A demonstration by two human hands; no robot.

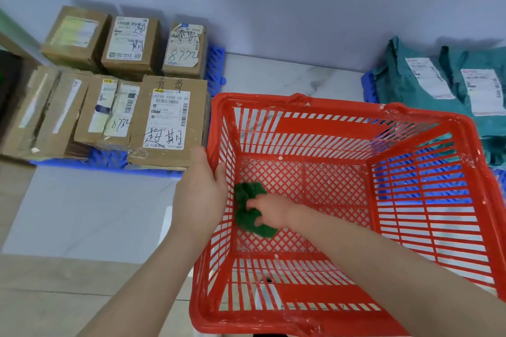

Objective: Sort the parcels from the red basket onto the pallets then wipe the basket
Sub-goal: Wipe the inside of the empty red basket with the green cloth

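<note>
My right grip (269, 210) closed on green cloth (250, 209), pressed at red basket's (342, 102) floor, left corner; my left grip (202, 186) clasps basket's left rim.

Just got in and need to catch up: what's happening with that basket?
A person is wiping the empty red basket. The right hand presses a green cloth on its floor; the left hand steadies the rim. Cardboard boxes and teal mailer bags already sit on separate blue pallets.

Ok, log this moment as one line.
phase: wiping | left hand: steadying red plastic basket rim | right hand: pressing green cloth on floor | parcels: none inside
</note>
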